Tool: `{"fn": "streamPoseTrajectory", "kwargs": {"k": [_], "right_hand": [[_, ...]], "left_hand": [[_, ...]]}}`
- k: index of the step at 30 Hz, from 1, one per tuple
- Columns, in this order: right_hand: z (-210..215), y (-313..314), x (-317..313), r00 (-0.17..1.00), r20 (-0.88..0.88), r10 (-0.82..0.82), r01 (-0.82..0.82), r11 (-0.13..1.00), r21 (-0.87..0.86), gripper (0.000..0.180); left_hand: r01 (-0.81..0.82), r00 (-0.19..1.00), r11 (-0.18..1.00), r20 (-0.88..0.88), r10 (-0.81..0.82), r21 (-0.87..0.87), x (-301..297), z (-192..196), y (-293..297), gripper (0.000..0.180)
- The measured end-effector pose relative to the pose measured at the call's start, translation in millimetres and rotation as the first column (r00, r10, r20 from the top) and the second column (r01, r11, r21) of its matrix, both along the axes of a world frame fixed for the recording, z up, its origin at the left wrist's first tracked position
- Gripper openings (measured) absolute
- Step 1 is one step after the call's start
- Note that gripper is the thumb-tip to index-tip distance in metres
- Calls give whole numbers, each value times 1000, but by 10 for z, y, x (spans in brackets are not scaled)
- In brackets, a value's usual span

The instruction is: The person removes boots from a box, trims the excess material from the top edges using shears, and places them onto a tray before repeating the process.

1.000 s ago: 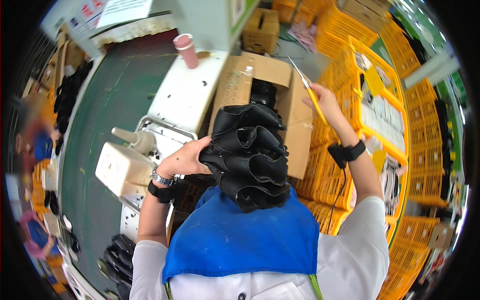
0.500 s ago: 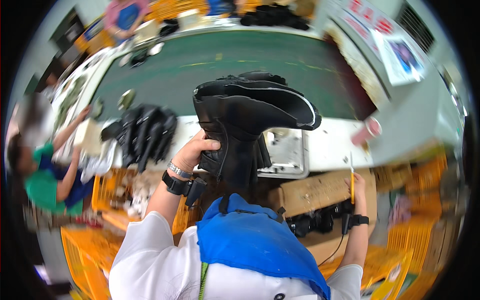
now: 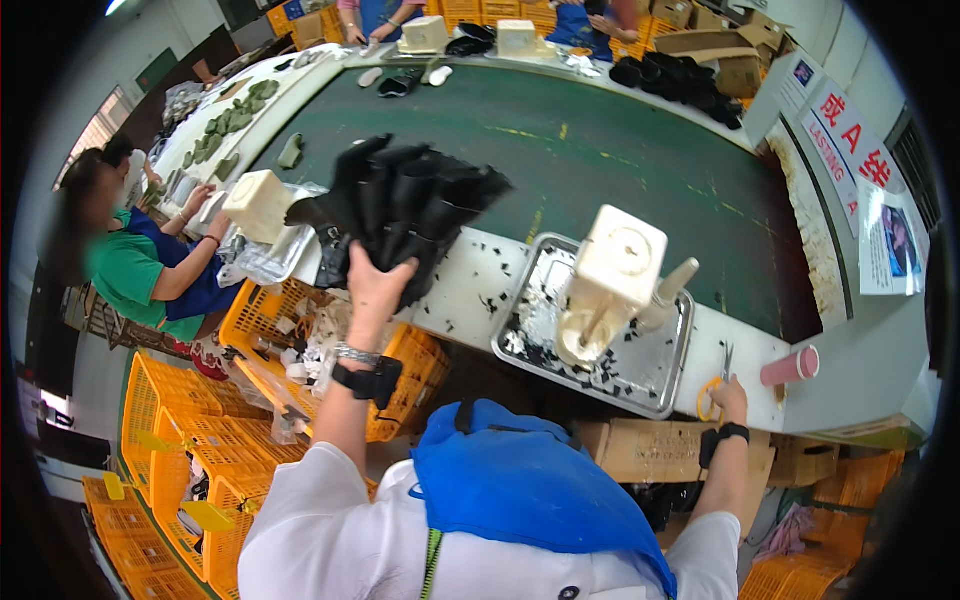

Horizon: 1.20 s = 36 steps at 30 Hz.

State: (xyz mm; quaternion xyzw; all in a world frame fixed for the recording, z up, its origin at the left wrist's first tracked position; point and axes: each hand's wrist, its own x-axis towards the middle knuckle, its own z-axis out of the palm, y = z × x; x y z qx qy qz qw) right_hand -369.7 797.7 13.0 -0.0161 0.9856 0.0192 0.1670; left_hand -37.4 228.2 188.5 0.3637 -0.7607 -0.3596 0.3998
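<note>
My left hand (image 3: 375, 290) is closed on black boot uppers (image 3: 405, 205), at the left part of the white table edge. Its thumb lies across the near side, while the fingertips are hidden. Several uppers are bunched there and smeared by motion, so I cannot separate the held one from the rest. At the right end of the ledge, my right hand (image 3: 733, 402) grips scissors (image 3: 708, 396) by their orange handles, blades pointing away from me. Between my hands lies a metal tray (image 3: 640, 402) with a cream block-shaped stand (image 3: 622, 255) and black and white scraps.
Beyond the ledge runs a green conveyor belt (image 3: 450, 130). A pink cup (image 3: 790, 367) stands right of the scissors. Below the ledge are a cardboard box (image 3: 650, 450) and orange crates (image 3: 420, 370). A co-worker in green (image 3: 130, 265) works at the left; others stand across the belt.
My left hand has carried the black boot upper leftward and away from me to the bunch. My right hand has brought the scissors up to the ledge. The view has shifted, uncovering the tray.
</note>
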Motion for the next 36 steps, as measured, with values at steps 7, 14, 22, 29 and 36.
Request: {"fn": "streamPoseTrajectory", "kwargs": {"k": [7, 14, 22, 29, 36], "right_hand": [[1584, -1659, 1017, 983, 34, 180, -45, 417, -908, 20], [1474, -3960, 1634, 522, 588, 618, 836, -232, -498, 48], [346, -4633, 1380, 692, 697, 188, 706, 22, -707, 52], [440, -4648, 1406, 780, 618, 99, 577, 268, -771, 52], [17, -4797, 1310, 601, 738, 308, 754, 88, -651, 41]], "left_hand": [[-50, 996, 959, 60, 70, -280, -405, -173, 78, 64], [158, 973, 772, 231, -15, -616, -379, -288, 161, 77], [480, 801, 751, 576, -163, -454, -68, -1035, 111, 62], [298, 951, 793, 241, -196, -531, -309, -794, -265, 70], [469, 866, 800, 374, -333, -375, -386, -932, -297, 89]]}}
